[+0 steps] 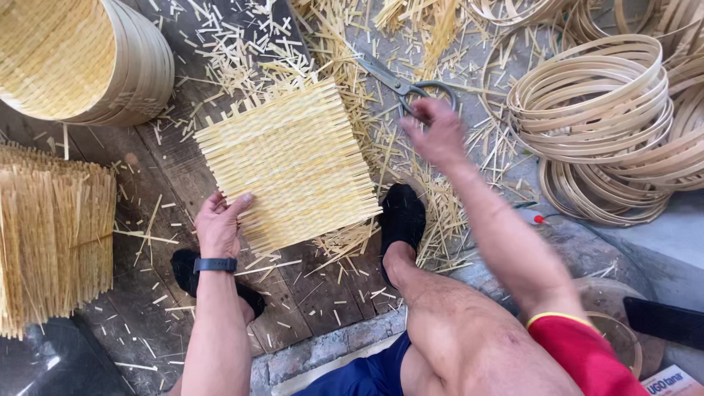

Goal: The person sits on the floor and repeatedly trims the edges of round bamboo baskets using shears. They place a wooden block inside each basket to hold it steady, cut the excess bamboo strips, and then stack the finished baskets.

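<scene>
Only one I can spot: a white package corner (671, 383) with red and dark print, lower right, just below the black flat object (664, 320).

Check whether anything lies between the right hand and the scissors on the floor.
Nothing visible does. The right hand is already at the grey metal scissors, its fingers over the handle loop. Only loose straw-coloured bamboo offcuts lie scattered around them. The left hand rests on the edge of the square woven bamboo mat.
</scene>
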